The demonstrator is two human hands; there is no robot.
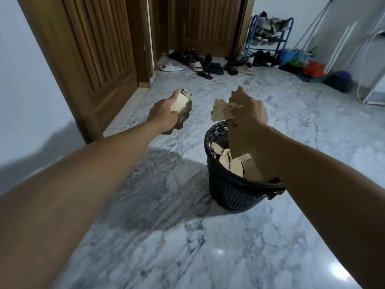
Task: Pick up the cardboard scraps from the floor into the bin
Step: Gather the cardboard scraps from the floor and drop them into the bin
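Note:
A black mesh bin (231, 192) stands on the marble floor, holding several tan cardboard scraps (239, 163). My right hand (250, 113) is above the bin's far rim and grips a bunch of torn cardboard pieces (221, 111), with one long piece hanging down into the bin. My left hand (162, 115) is raised to the left of the bin, over bare floor, and grips another clump of cardboard scraps (183, 113).
Wooden doors (100, 59) stand at the left and back. Shoes and sandals (204, 63) lie by the back door, next to a blue shoe rack (268, 36). Coloured bags (312, 69) and white poles lean at the right wall.

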